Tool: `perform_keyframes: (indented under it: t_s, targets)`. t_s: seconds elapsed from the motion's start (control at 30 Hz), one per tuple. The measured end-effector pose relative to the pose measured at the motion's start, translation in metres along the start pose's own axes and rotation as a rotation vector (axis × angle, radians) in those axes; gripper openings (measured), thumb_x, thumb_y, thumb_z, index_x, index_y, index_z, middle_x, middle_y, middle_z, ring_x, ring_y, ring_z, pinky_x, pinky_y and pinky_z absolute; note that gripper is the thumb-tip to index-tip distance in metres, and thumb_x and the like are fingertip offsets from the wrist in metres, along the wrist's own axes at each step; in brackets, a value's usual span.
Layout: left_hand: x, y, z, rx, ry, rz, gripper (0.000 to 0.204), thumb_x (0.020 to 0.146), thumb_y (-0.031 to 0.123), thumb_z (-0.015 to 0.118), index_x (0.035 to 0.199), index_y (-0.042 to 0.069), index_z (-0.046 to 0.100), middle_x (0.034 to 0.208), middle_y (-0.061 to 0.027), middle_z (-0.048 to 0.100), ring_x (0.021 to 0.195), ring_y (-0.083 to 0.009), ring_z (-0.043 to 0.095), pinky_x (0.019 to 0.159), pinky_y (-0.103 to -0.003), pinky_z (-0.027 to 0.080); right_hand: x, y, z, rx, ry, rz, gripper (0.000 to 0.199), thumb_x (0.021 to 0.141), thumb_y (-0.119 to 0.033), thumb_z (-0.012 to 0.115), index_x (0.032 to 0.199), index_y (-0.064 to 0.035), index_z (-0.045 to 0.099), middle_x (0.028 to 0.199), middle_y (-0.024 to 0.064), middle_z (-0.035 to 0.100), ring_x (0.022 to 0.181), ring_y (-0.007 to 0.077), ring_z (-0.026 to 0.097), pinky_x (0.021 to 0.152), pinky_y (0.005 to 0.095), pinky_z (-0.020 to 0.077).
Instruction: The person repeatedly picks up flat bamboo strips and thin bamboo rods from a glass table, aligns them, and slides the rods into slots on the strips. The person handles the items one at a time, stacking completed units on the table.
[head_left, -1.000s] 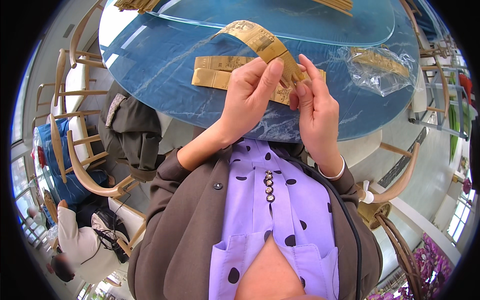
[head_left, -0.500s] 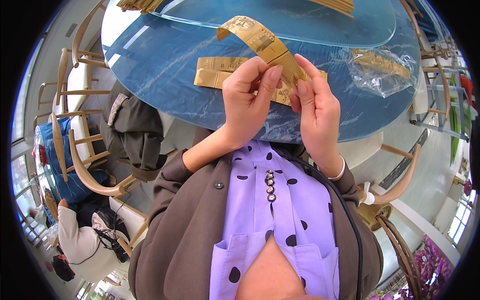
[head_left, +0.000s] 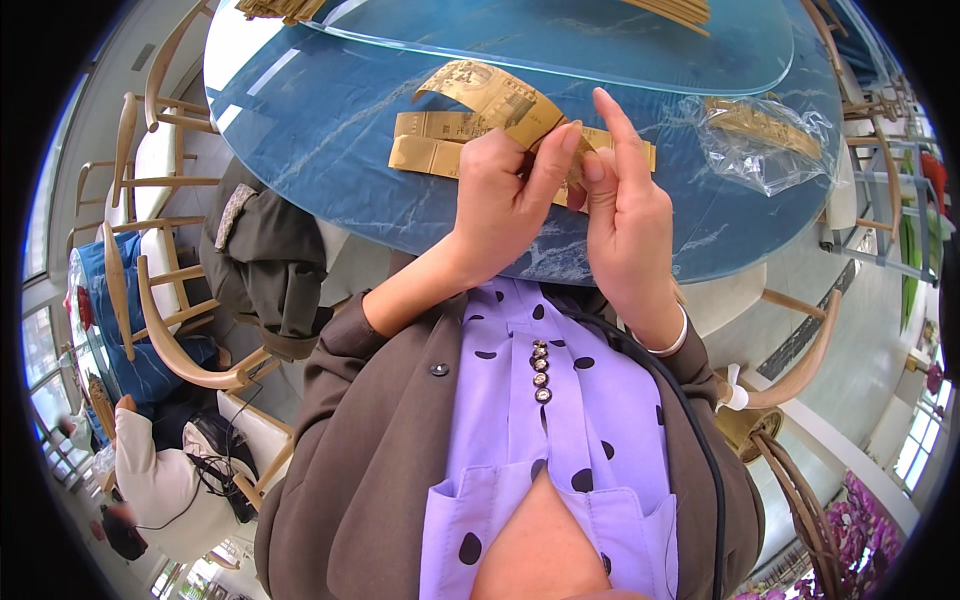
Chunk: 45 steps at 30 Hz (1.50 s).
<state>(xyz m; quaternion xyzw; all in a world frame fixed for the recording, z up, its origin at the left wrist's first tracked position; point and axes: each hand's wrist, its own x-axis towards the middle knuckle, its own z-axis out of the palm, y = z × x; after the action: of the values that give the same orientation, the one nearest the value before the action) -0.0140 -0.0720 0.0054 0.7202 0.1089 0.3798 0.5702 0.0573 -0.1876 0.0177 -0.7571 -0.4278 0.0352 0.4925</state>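
Since earlier frame, right hand (head_left: 628,215) index finger lifts straight; thumb stays on curved gold paper strip (head_left: 492,95). Left hand (head_left: 505,195) fingers clamped on strip end, held above round blue glass table (head_left: 320,130). Keep pinch firm, fold edge w/ thumbs aligned.

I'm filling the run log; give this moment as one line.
left hand: pinching tan paper strip | right hand: at strip, forefinger raised | below: tan flat pieces on blue table

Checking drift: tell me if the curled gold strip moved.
No. The curled gold strip arches over the flat gold strips on the blue table as before.
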Motion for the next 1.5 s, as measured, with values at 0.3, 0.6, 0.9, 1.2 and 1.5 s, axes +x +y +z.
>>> perform_keyframes:
  t_s: [0.3, 0.6, 0.9, 1.2, 1.5]
  targets:
    - [0.039, -0.008, -0.047, -0.333, 0.147, -0.094, 0.025, 0.103, 0.025, 0.061, 0.096, 0.002, 0.067, 0.070, 0.0057, 0.058, 0.060, 0.0019, 0.044, 0.052, -0.017, 0.032, -0.034, 0.026, -0.046, -0.087, -0.192, 0.115, 0.027, 0.097, -0.021, 0.064, 0.118, -0.0018, 0.065, 0.075, 0.0110, 0.064, 0.060, 0.0256, 0.060, 0.057, 0.0312, 0.0468]
    - [0.052, -0.008, -0.018, -0.371, 0.096, -0.132, 0.030, 0.105, 0.028, 0.055, 0.104, 0.003, 0.072, 0.069, 0.0051, 0.058, 0.059, 0.0013, 0.041, 0.051, -0.018, 0.030, -0.070, 0.030, -0.038, 0.596, -0.233, 0.528, 0.032, 0.108, -0.025, 0.047, 0.102, 0.0020, 0.063, 0.063, -0.0063, 0.042, 0.055, 0.0027, 0.033, 0.049, 0.0216, 0.0236]
    - [0.046, 0.002, -0.011, -0.399, 0.219, -0.124, 0.022, 0.102, 0.019, 0.061, 0.094, 0.001, 0.072, 0.066, 0.0040, 0.056, 0.060, -0.0026, 0.046, 0.051, -0.025, 0.035, -0.070, 0.014, -0.055, 0.731, -0.290, 0.630, 0.040, 0.108, -0.032, 0.046, 0.092, 0.0021, 0.060, 0.062, -0.0063, 0.040, 0.052, 0.0011, 0.028, 0.047, 0.0211, 0.0195]
    - [0.076, 0.043, -0.002, 0.067, 0.133, 0.550, 0.029, 0.102, 0.018, 0.060, 0.082, -0.002, 0.064, 0.064, -0.0048, 0.054, 0.054, -0.0107, 0.047, 0.050, -0.025, 0.037, -0.077, 0.016, -0.046, 0.664, -0.117, 0.311, 0.042, 0.108, -0.034, 0.045, 0.091, 0.0018, 0.059, 0.062, -0.0044, 0.042, 0.052, 0.0027, 0.032, 0.048, 0.0219, 0.0212]
    - [0.014, -0.041, 0.009, -0.184, 0.093, -0.196, 0.039, 0.105, 0.027, 0.055, 0.081, -0.002, 0.064, 0.064, -0.0020, 0.055, 0.058, -0.0069, 0.046, 0.053, -0.027, 0.038, -0.073, 0.020, -0.039, 0.808, -0.266, 0.773, 0.037, 0.109, -0.033, 0.043, 0.092, -0.0020, 0.056, 0.062, -0.0090, 0.034, 0.052, -0.0003, 0.025, 0.045, 0.0197, 0.0182]
